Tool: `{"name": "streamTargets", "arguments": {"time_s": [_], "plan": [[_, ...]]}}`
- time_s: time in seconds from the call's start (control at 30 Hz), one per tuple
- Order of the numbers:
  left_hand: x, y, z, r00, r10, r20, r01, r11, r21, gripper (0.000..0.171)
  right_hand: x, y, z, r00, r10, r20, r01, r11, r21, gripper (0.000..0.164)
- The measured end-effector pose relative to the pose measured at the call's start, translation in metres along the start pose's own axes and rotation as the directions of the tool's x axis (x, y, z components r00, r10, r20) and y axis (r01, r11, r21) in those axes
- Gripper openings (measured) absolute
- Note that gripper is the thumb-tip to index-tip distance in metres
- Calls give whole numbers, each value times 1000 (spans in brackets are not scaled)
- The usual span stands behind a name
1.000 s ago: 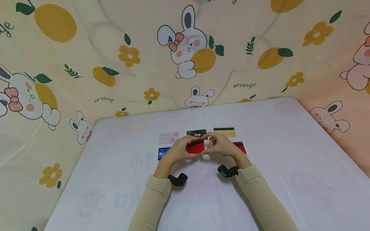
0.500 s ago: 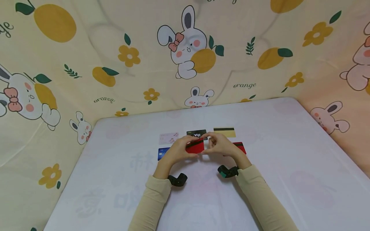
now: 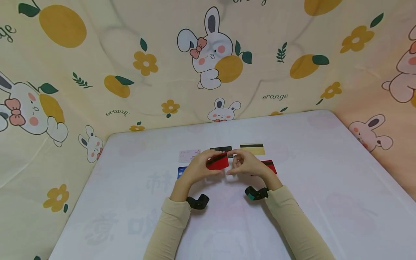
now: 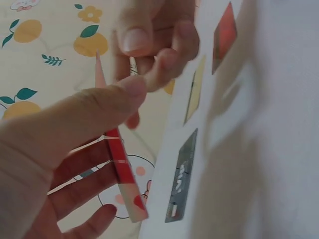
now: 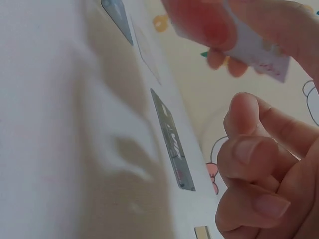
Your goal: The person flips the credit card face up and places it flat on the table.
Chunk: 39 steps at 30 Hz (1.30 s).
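In the head view my left hand holds a red card with a dark stripe, pinched between thumb and fingers and raised off the table. The left wrist view shows this card edge-on, with the left thumb across it. My right hand is close at the card's right side, fingers loosely bent; a narrow gap parts its fingertips from the card in the head view. The right wrist view shows the card's pale and red face behind a right-hand digit. Below the hands' fingers, a black "Vip" card lies on the table.
A pale pink card and a blue card lie left, the blue one partly behind the left hand. A gold card and another red card lie right. The white table meets a patterned cloth backdrop.
The left hand has lifted the red card slightly up and to the left, tilting it. The right fingertips now stand apart from its right edge; the right arm has barely moved.
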<state>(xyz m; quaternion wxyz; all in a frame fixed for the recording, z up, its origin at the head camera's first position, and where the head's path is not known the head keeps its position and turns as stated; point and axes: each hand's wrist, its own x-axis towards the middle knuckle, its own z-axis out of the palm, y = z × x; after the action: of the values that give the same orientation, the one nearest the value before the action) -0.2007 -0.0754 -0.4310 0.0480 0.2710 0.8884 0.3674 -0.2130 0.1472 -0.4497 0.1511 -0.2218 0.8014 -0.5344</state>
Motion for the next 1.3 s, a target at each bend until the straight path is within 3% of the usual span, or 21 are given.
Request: {"name": "streamTargets", "arguments": {"time_s": [0.3,0.53,0.8,1.3], "plan": [[-2,8,-6,999,31,-25,-32,999,-19,60,1,4,3,999,6,34,-8,998,62,63],[-3,13,-8,997,73,-35,-74,997,-26,58,2,4,7,1000,-10,30,8,997,75,52],[-4,19,-10,992,115,-43,-118,991,-71,58,3,5,13,996,-84,9,82,986,143,67],[-4,23,-9,978,198,-69,-205,971,-124,60,4,-1,20,989,-142,36,135,978,156,63]]}}
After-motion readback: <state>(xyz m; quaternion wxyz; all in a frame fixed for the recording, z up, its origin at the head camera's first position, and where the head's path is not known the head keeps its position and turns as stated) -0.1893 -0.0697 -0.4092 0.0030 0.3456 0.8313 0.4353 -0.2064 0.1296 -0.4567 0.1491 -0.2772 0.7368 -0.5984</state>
